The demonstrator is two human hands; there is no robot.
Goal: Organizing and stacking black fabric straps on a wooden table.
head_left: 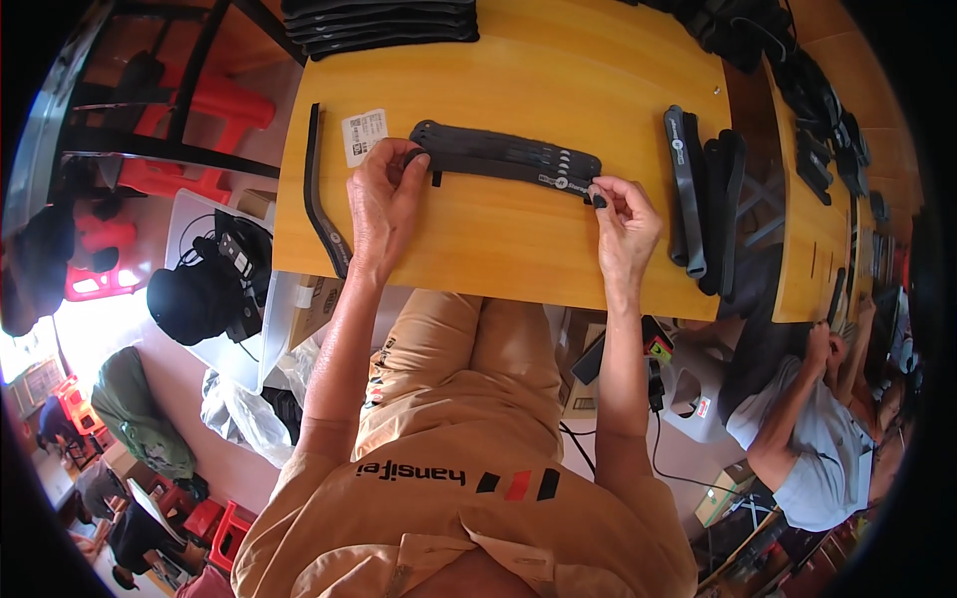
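Note:
A fanned stack of dark grey straps (508, 154) with rounded ends lies across the middle of the yellow table. The nearest strap (498, 172), which has pale printing near its right end, is stretched between both hands. My left hand (387, 194) pinches its left end, with thumb and fingers closed. At the other end, my right hand (628, 211) has thumb and forefinger closed on the strap's tip, the remaining fingers curled. A short black tab (437, 179) sticks out beside my left fingertips.
A white printed label (365, 138) lies behind my left hand. One long strap (321, 199) lies by the table's left edge; several more straps (686, 189) lie at the right. Black straps (379, 28) are piled at the back. A person (812, 429) works at the right-hand table.

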